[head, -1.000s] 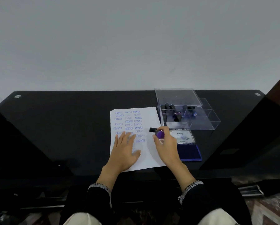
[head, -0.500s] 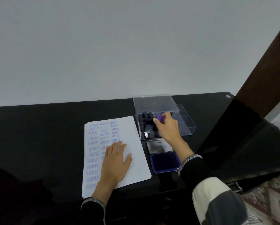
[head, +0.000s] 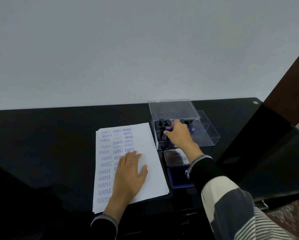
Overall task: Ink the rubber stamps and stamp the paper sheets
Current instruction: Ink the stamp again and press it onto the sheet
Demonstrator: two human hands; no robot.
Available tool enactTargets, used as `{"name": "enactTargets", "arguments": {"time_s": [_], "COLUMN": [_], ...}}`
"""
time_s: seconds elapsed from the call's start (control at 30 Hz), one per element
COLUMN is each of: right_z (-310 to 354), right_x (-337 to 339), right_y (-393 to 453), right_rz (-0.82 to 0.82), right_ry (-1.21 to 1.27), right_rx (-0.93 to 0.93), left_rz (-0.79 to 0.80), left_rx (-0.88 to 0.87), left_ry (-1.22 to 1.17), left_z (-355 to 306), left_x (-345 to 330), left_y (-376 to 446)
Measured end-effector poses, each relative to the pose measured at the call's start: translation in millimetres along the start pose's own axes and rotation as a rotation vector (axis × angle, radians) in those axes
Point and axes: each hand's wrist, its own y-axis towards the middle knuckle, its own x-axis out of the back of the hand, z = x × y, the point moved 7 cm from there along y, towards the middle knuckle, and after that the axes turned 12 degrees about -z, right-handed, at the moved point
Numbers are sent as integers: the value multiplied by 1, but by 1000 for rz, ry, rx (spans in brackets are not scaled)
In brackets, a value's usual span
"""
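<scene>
Two hands are at work here, and I read them from nine o'clock across to three. My left hand lies flat on the paper sheets, fingers released and spread, I judge to pin the stack so it cannot slide on the glossy black bench; blue SAMPLE, FRAGILE and AMENDED marks already fill the columns on its nine o'clock side, while the three o'clock side is blank. Just beside the stack, at three o'clock, the ink pad sits open with its lid folded back toward twelve, close enough for a short dab. Beyond it at twelve o'clock stands the clear stamp box, lid raised, dark-handled stamps upright inside. My right hand reaches into that box, fingers grasping a purple-topped stamp. Whether it is going in or coming out I cannot tell.
</scene>
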Motion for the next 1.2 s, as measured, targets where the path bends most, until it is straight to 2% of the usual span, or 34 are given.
{"name": "enactTargets", "arguments": {"time_s": [0.13, 0.23, 0.4, 0.6, 0.83, 0.97, 1.2], "right_z": [5, 4, 6, 3, 3, 11, 16], "right_x": [2, 1, -5, -3, -3, 1, -24], "right_y": [8, 10, 8, 5, 0, 4, -8], "right_rz": [-21, -33, 50, 34, -21, -96, 35], "right_ry": [-156, -179, -231, -324, -307, -191, -395], "right_rx": [-32, -53, -50, -59, -54, -83, -108], "left_rz": [-7, -13, 6, 19, 17, 27, 31], "left_rx": [-12, -13, 2, 17, 35, 27, 44], "left_ry": [-1, 2, 0, 20, 4, 20, 13], "left_z": [-1, 0, 1, 1, 2, 1, 2], "left_x": [0, 0, -1, -1, 0, 0, 0], "left_y": [0, 0, 0, 0, 1, 0, 1]}}
